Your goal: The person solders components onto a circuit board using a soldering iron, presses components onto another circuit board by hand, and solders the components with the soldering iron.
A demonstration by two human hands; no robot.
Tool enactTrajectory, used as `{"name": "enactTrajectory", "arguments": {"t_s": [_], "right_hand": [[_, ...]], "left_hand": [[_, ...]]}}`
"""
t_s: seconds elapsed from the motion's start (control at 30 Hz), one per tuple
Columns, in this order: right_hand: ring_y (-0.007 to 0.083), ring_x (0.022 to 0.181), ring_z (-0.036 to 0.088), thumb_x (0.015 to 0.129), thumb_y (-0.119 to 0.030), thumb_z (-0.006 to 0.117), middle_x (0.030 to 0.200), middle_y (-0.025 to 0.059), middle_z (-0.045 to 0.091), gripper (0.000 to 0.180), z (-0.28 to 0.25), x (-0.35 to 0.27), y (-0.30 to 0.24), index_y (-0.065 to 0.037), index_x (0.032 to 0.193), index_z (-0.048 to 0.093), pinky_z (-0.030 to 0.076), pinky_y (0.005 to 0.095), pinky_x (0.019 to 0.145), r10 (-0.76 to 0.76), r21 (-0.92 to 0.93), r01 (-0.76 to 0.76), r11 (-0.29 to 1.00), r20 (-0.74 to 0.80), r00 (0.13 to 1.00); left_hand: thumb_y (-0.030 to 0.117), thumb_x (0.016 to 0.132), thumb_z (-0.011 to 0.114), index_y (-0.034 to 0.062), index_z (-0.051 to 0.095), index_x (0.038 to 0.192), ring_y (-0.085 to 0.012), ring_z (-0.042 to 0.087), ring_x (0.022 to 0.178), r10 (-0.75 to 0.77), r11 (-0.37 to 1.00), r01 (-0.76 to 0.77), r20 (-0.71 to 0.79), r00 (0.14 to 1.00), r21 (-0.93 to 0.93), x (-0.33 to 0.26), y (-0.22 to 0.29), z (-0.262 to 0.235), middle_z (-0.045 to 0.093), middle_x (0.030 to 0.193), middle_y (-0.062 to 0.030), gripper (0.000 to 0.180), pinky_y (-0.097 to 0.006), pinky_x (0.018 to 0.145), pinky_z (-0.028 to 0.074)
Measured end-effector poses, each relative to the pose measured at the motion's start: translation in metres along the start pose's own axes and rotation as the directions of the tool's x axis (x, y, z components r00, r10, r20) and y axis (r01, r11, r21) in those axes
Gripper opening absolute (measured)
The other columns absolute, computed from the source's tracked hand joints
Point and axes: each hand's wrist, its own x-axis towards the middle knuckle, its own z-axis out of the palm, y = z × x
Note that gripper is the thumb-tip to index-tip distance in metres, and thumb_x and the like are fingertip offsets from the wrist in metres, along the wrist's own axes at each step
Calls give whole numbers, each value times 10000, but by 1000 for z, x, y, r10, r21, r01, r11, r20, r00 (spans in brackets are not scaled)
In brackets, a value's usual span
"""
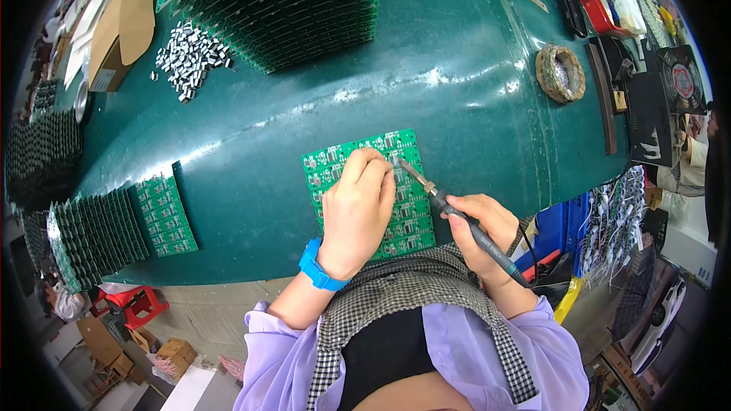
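A dark green bench (472, 106) carries a green circuit panel (333, 164) at its near edge. Overlapping green boards (106, 232) lie near left, more stacks (304, 7) far centre, small silvery parts (189, 57) far left, and a wire coil (561, 72) right.

Green circuit board panel (411, 213) flat; soldering iron (457, 217) tilted.

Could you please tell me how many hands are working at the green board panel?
2. The left hand rests on the green board panel; the right hand holds the soldering iron at its right edge.
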Motion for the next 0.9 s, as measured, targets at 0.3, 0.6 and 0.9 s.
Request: {"name": "enactTrajectory", "arguments": {"t_s": [0.3,0.6,0.9], "right_hand": [[231,592,661,743,-77,689,728,139,678,180,-7,-11,4,27,889,687,518,300,535,-68,-13,67,998,-85,994],[218,551,644,735,-68,684,689,122,667,143,-4,-11,4,17,850,687,502,296,498,-96,-42,94,995,-49,994],[222,549,643,728,-63,681,699,126,668,154,-3,-13,4,21,857,688,505,300,492,-114,-46,112,993,-38,993]], "left_hand": [[-22,778,659,12,601,873,-273,621,791,-5,1000,5,11,1000,1,-4,5,-6,596,956,-109,116,-344,652,497],[-54,761,647,8,585,877,-268,612,801,2,1000,-1,51,999,-17,-11,3,-2,587,949,-111,146,-338,674,500],[-46,780,642,8,580,868,-269,596,777,6,1000,-5,67,998,-11,-11,4,-1,557,939,-116,120,-350,649,486]]}}
